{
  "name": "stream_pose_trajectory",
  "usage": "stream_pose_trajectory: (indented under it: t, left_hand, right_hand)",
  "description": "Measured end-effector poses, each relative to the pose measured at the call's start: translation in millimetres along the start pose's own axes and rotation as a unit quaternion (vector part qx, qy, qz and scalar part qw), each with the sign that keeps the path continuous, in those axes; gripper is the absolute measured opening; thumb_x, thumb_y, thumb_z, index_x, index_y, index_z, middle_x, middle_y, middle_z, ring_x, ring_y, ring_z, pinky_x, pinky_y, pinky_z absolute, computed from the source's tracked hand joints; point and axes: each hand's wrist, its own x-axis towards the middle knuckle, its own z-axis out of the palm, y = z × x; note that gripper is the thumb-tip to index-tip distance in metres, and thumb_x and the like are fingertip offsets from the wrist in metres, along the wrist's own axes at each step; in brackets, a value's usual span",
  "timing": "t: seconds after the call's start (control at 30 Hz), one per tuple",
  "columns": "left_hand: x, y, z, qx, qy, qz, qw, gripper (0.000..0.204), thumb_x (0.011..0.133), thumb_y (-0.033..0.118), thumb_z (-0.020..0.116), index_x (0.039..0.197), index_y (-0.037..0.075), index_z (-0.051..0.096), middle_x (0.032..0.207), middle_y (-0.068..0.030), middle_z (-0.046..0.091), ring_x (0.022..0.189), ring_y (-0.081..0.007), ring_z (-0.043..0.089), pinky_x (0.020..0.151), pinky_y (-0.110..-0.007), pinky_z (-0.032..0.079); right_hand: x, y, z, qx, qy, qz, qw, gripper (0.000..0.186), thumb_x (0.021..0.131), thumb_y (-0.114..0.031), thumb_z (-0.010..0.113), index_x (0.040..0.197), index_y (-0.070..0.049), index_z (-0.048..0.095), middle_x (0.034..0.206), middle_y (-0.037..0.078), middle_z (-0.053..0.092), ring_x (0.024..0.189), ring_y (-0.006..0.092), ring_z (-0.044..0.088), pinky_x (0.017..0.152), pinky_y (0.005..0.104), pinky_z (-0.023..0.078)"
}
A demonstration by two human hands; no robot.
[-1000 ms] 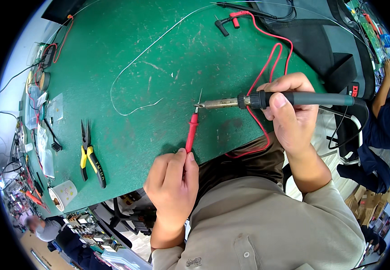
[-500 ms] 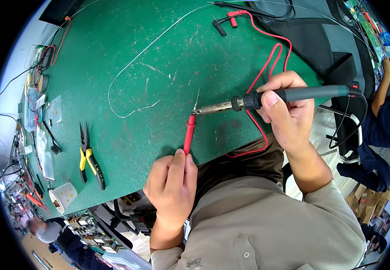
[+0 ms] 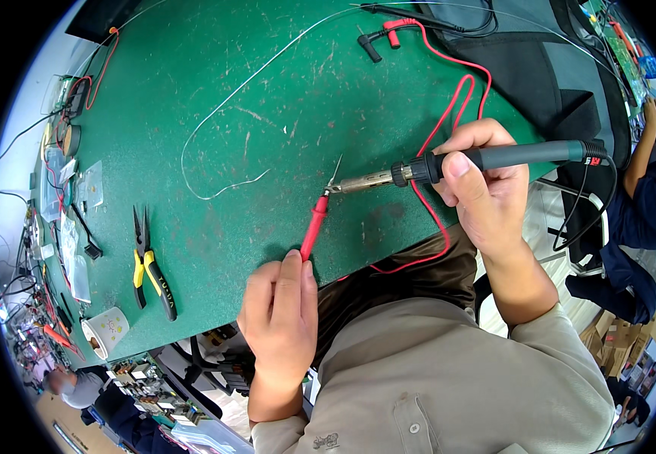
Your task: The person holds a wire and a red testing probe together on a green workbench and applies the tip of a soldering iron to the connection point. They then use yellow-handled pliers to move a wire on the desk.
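Note:
My left hand (image 3: 279,318) is closed on a red test probe (image 3: 314,227) near the front edge of the green work mat. The probe points away from me, with a thin metal needle (image 3: 336,167) at its upper end. My right hand (image 3: 479,189) grips a soldering iron (image 3: 532,154) with a dark handle and metal barrel. The iron's tip meets the metal end of the probe; their exact contact is too small to tell. A loop of thin silver wire (image 3: 226,98) lies beyond. Yellow-and-black long-nose pliers (image 3: 149,265) lie left of my left hand.
Red lead (image 3: 445,113) and black plugs (image 3: 369,47) lie at the back right beside a grey-black bag (image 3: 532,60). A paper cup (image 3: 112,325), cables and small parts (image 3: 59,189) crowd the left edge. Co-workers (image 3: 649,189) (image 3: 86,390) are at both sides.
My left hand and the red probe have shifted a little down and to the left, the probe more tilted. The iron's tip has dropped slightly, while my right hand has moved slightly left.

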Motion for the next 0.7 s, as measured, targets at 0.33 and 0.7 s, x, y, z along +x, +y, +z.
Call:
stream_pose_trajectory:
  t: [0.33,0.7]
  left_hand:
    - [0.8,-5.6,-1.8,0.0,-0.015,0.036,0.999,0.025,0.078,-0.003,0.074,0.103,-0.004,0.068,0.086,-0.0098,0.057,0.066,-0.022,0.057,0.056,-0.032,0.046]
    - [-0.7,-1.9,-1.6,-0.002,-0.013,0.005,1.0,0.021,0.081,-0.001,0.073,0.101,-0.002,0.069,0.085,-0.0094,0.059,0.067,-0.0205,0.058,0.057,-0.031,0.047]
  right_hand:
    - [0.8,-2.8,0.4,-0.022,-0.002,0.013,1.0,0.015,0.09,-0.006,0.069,0.095,0.001,0.057,0.074,-0.001,0.058,0.062,-0.0009,0.045,0.051,0.0158,0.035]
    - [1.5,-3.6,0.5,-0.028,-0.013,0.019,0.999,0.015,0.09,-0.006,0.069,0.094,0.0,0.056,0.075,-0.001,0.058,0.062,-0.0004,0.045,0.051,0.0159,0.034]
